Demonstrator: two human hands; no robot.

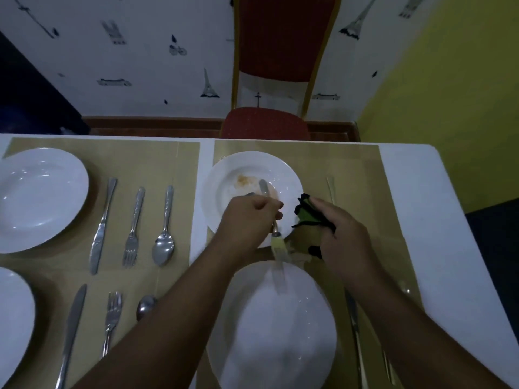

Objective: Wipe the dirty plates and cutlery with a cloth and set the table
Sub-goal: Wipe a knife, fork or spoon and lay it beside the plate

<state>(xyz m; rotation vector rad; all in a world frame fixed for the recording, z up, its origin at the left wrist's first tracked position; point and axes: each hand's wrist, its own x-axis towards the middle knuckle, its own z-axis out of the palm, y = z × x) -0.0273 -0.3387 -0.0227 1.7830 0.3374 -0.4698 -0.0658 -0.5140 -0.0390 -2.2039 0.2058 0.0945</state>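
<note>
1. A white table (pixel 415 192) carries gold placemats. Two place settings well to the left of the person's fingers look finished, each a clean plate with a knife, fork and spoon in a row.
2. A clean white plate (pixel 278 327) lies below both hands, nearest the person.
3. The dirty plate (pixel 224 189) lies just beyond the left fingers, an orange food smear near its middle and a knife blade (pixel 264 186) resting on it, its lower end hidden by those fingers.
4. The left hand (pixel 247 217) is curled closed around a fork (pixel 279 248); the blurred tines point down towards the person, below the knuckles.
5. The right hand (pixel 339 228) is closed around a bunched green and black cloth (pixel 309 211), which pokes out above the fingers, just beside the fork.
6. Judgement: the fork is about to be wiped. Doing it well likely means keeping a firm hold on the handle, wrapping the cloth around the tines and drawing it along the length, then laying the fork beside a plate as in the left settings.
</note>
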